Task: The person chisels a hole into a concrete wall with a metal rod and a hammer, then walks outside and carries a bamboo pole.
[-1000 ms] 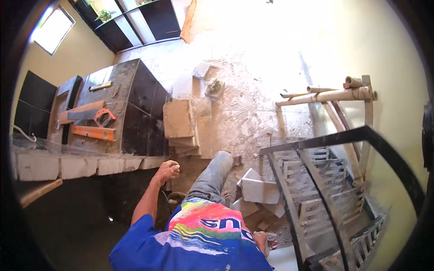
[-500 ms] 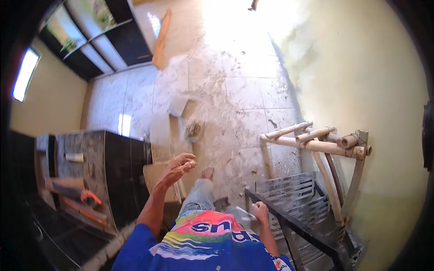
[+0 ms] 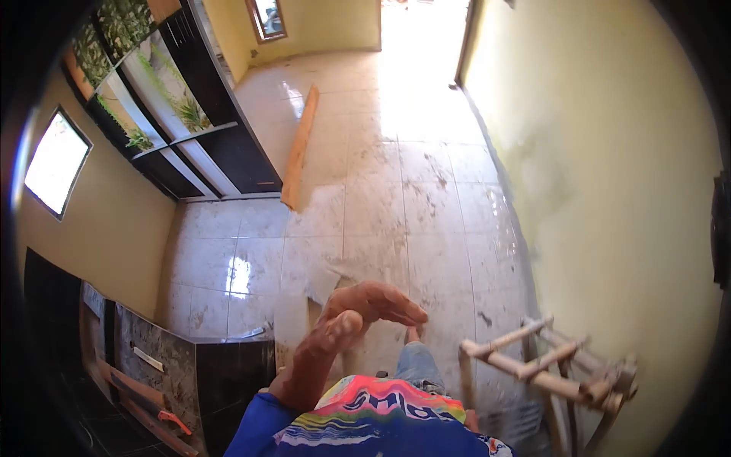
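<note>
My left hand [image 3: 369, 308] is raised in front of my chest, bent at the wrist. Its fingers stretch to the right, with the thumb apart from them and nothing held between. Below it, pale pieces [image 3: 293, 316] lying on the floor are partly covered by the hand and forearm. Of my right arm only a sliver of skin [image 3: 470, 420] shows beside the colourful shirt [image 3: 381, 415]; the fingers are hidden. A bare foot [image 3: 412, 335] stands on the tiles ahead of me.
A bamboo trestle [image 3: 533, 373] stands at right by the yellow wall [image 3: 609, 190]. On the left, a black-tiled counter [image 3: 236, 381] holds an orange-handled tool [image 3: 175, 419]. An orange-brown plank [image 3: 302, 148] lies on the dirty tiled floor [image 3: 373, 206] beside a black partition [image 3: 228, 148].
The view has tilted up, showing more of the far floor and doorway. My left hand has come up and to the right. My right hand has dropped mostly out of sight behind the shirt.
</note>
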Available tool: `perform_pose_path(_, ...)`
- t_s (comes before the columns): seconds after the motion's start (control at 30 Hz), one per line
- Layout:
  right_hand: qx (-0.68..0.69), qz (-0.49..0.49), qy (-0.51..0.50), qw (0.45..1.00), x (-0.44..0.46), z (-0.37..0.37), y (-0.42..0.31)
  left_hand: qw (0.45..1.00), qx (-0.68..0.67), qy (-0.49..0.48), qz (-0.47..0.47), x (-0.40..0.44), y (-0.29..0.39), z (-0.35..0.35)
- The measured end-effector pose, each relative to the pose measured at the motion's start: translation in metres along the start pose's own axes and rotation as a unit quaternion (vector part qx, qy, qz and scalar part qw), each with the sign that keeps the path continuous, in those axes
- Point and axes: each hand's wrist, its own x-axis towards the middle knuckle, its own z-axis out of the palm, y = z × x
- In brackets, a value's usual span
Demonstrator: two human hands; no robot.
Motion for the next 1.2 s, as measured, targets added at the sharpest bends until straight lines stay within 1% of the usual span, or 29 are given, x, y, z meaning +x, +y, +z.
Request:
perform_pose_path(0.07,0.000,0.005,-0.018,1.000,0.062,-0.044,-0.017,0.996,-0.031,-0.074,0.048,0.061,0.011,-0.009)
perform_pose_path(0.1,0.002,0.006,-0.021,1.000,0.093,-0.072,-0.028,0.995,-0.014,-0.089,0.052,0.093,0.021,-0.012)
perform_pose_path(0.13,0.008,0.004,-0.019,1.000,0.126,-0.103,-0.039,0.995,-0.008,-0.081,0.058,0.123,0.034,-0.011)
perform_pose_path(0.17,0.017,0.000,-0.013,1.000,0.161,-0.131,-0.052,0.993,-0.005,-0.102,0.064,0.150,0.045,-0.010)
perform_pose_path(0.2,0.031,-0.007,0.000,0.999,0.204,-0.158,-0.062,0.990,-0.004,-0.123,0.071,0.177,0.054,-0.010)
perform_pose_path(0.23,0.048,-0.021,0.024,0.998,0.252,-0.187,-0.072,0.991,-0.004,-0.111,0.079,0.203,0.060,-0.011)
perform_pose_path(0.27,0.059,-0.042,0.053,0.996,0.299,-0.218,-0.088,0.982,-0.032,-0.135,0.125,0.225,0.062,-0.012)
perform_pose_path(0.3,0.020,-0.083,0.090,0.992,0.315,-0.274,-0.134,0.971,-0.058,-0.157,0.170,0.246,0.064,-0.015)
perform_pose_path(0.33,-0.020,-0.120,0.129,0.984,0.327,-0.335,-0.184,0.972,-0.057,-0.141,0.180,0.267,0.069,-0.021)
perform_pose_path(0.4,0.014,-0.116,0.129,0.985,0.404,-0.400,-0.236,0.967,-0.016,-0.157,0.201,0.309,0.072,-0.041)
perform_pose_path(0.43,0.057,-0.122,0.132,0.982,0.433,-0.430,-0.265,0.967,-0.015,-0.147,0.209,0.334,0.064,-0.056)
perform_pose_path(0.47,0.101,-0.128,0.136,0.977,0.459,-0.457,-0.295,0.941,-0.036,-0.163,0.294,0.363,0.053,-0.074)
perform_pose_path(0.5,0.092,-0.130,0.135,0.978,0.481,-0.478,-0.323,0.925,-0.046,-0.168,0.338,0.386,0.051,-0.094)
perform_pose_path(0.53,0.097,-0.157,0.150,0.971,0.504,-0.494,-0.354,0.906,-0.056,-0.174,0.381,0.409,0.049,-0.115)
perform_pose_path(0.57,0.103,-0.181,0.165,0.964,0.520,-0.509,-0.377,0.912,-0.033,-0.179,0.367,0.435,0.054,-0.137)
perform_pose_path(0.6,0.097,-0.178,0.170,0.964,0.527,-0.519,-0.396,0.913,-0.024,-0.184,0.364,0.462,0.058,-0.158)
perform_pose_path(0.67,0.001,-0.211,0.200,0.957,0.522,-0.540,-0.443,0.912,-0.007,-0.191,0.362,0.517,0.066,-0.201)
perform_pose_path(0.73,-0.026,-0.208,0.148,0.966,0.530,-0.547,-0.468,0.915,0.000,-0.183,0.360,0.566,0.076,-0.239)
perform_pose_path(0.77,-0.028,-0.195,0.112,0.974,0.533,-0.551,-0.475,0.942,0.018,-0.213,0.259,0.594,0.087,-0.261)
perform_pose_path(0.87,-0.013,-0.122,0.045,0.991,0.544,-0.564,-0.492,0.972,0.057,-0.195,0.119,0.668,0.087,-0.316)
perform_pose_path(0.93,-0.004,-0.083,0.027,0.996,0.560,-0.572,-0.505,0.962,0.196,-0.163,0.103,0.721,0.077,-0.354)
perform_pose_path(0.97,-0.002,-0.065,0.019,0.998,0.571,-0.576,-0.512,0.965,0.198,-0.164,0.041,0.744,0.080,-0.371)
perform_pose_path(1.0,-0.001,-0.051,0.012,0.999,0.584,-0.580,-0.520,0.963,0.199,-0.178,0.039,0.767,0.076,-0.390)
perform_pose_path(1.07,-0.003,-0.023,-0.006,1.000,0.611,-0.590,-0.538,0.943,0.292,-0.161,-0.007,0.816,0.057,-0.432)
perform_pose_path(1.1,-0.006,-0.014,-0.016,1.000,0.629,-0.595,-0.547,0.939,0.294,-0.176,-0.007,0.840,0.048,-0.453)
perform_pose_path(1.17,-0.026,-0.011,-0.034,0.999,0.671,-0.610,-0.567,0.932,0.327,-0.138,-0.072,0.889,0.031,-0.498)
perform_pose_path(1.2,-0.042,-0.024,-0.042,0.998,0.696,-0.624,-0.582,0.928,0.336,-0.146,-0.066,0.916,0.028,-0.522)
